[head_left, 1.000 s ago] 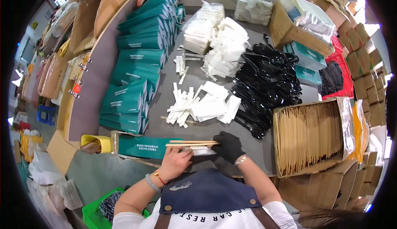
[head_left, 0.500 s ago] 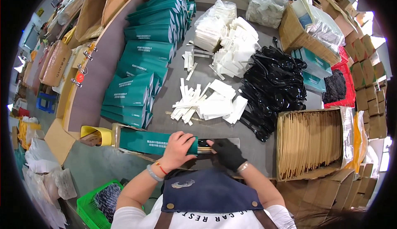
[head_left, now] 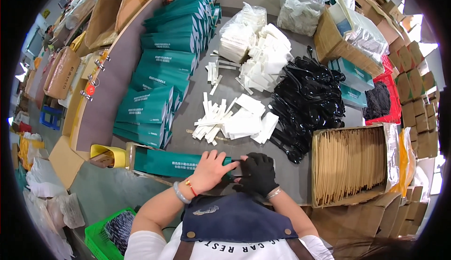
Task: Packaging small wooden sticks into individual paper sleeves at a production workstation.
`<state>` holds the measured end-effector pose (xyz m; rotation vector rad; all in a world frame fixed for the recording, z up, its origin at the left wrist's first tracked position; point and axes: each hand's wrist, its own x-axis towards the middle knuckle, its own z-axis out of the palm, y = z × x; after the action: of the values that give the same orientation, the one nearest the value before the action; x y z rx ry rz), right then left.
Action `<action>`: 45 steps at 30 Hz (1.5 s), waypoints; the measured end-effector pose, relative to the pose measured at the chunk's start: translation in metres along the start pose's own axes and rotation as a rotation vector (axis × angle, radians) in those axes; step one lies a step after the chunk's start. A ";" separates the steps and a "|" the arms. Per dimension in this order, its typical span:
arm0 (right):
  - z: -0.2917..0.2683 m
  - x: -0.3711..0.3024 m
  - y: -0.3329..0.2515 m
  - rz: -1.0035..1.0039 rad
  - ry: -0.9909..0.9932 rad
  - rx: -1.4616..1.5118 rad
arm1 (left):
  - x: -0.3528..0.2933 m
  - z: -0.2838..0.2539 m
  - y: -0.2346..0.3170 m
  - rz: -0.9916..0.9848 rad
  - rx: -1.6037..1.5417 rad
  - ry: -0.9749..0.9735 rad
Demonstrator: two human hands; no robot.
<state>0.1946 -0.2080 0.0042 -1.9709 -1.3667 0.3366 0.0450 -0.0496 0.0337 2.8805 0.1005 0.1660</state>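
A long green paper sleeve (head_left: 162,162) lies flat along the table's front edge, its mouth toward the right. My left hand (head_left: 210,172) is closed over the sleeve's mouth end, thumb reaching right. At that mouth my right hand (head_left: 257,173), in a black fingerless glove, is closed around the end of a cutlery bundle. Only a dark sliver of the bundle shows between the hands; the rest is inside the sleeve or behind the fingers. Beyond the hands lie white paper packets (head_left: 242,123) with narrow white strips and a heap of black plastic spoons (head_left: 307,103).
Stacked green sleeves (head_left: 145,105) fill the table's left side. A cardboard box of thin wooden sticks (head_left: 352,164) stands at right. A yellow container (head_left: 109,153) sits at the front left. Farther back are more white packets (head_left: 268,49) and an open carton (head_left: 329,37).
My right hand has moved closer to my left hand at the sleeve's mouth. The black piece and wooden sticks that stuck out are now mostly out of sight. The view has shifted slightly.
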 end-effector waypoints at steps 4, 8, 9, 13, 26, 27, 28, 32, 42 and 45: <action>-0.012 0.005 0.002 -0.052 -0.192 -0.260 | 0.017 -0.016 0.001 0.003 -0.052 -0.319; -0.052 0.011 -0.009 0.051 -0.099 -0.274 | 0.012 -0.063 -0.040 0.020 0.035 -0.199; -0.060 0.008 -0.005 0.099 -0.068 -0.257 | 0.008 -0.071 -0.062 -0.032 0.023 -0.201; -0.067 0.001 -0.001 0.125 -0.028 -0.305 | -0.010 -0.083 -0.108 -0.275 0.315 0.202; -0.058 0.004 -0.018 0.044 -0.232 -0.432 | -0.054 0.036 -0.023 -0.766 -0.271 0.221; -0.055 0.007 -0.020 0.066 -0.296 -0.404 | -0.054 0.035 -0.024 -0.773 -0.281 0.200; -0.052 0.008 -0.022 0.087 -0.362 -0.376 | -0.054 0.034 -0.024 -0.776 -0.280 0.200; 0.004 0.010 -0.020 -0.011 -0.306 -0.214 | -0.049 0.027 -0.021 -0.759 -0.294 0.154; -0.074 -0.014 0.037 0.182 0.210 -0.187 | 0.016 0.036 -0.118 -0.575 -0.106 0.341; -0.127 -0.082 0.117 0.269 0.646 -0.339 | 0.023 0.034 -0.136 -0.569 -0.094 0.267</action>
<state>0.3168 -0.3550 0.0023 -2.2627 -0.7765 -0.4165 0.0648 0.0750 -0.0308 2.5950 0.9153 0.4253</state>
